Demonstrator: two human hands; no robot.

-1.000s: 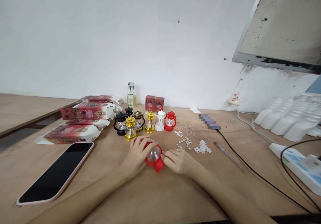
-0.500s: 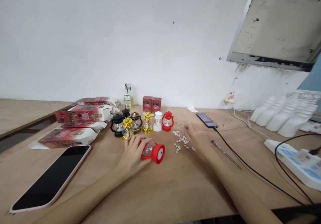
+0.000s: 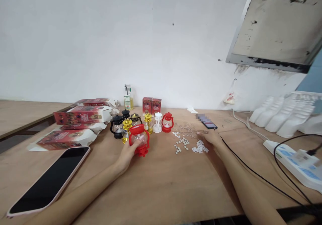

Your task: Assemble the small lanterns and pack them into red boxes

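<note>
On the table (image 3: 161,184), just in front of the row of small lanterns (image 3: 151,122), the red lantern (image 3: 139,139) is held upright, with the left hand (image 3: 125,154) curling its fingers (image 3: 133,144) around the near side. Right of that row, the right hand (image 3: 210,137) rests beside white bits (image 3: 200,148); whether its fingers pinch anything cannot be told.

Red lantern (image 3: 140,139) — clear globe; pink-edged black phone (image 3: 47,179).
</note>
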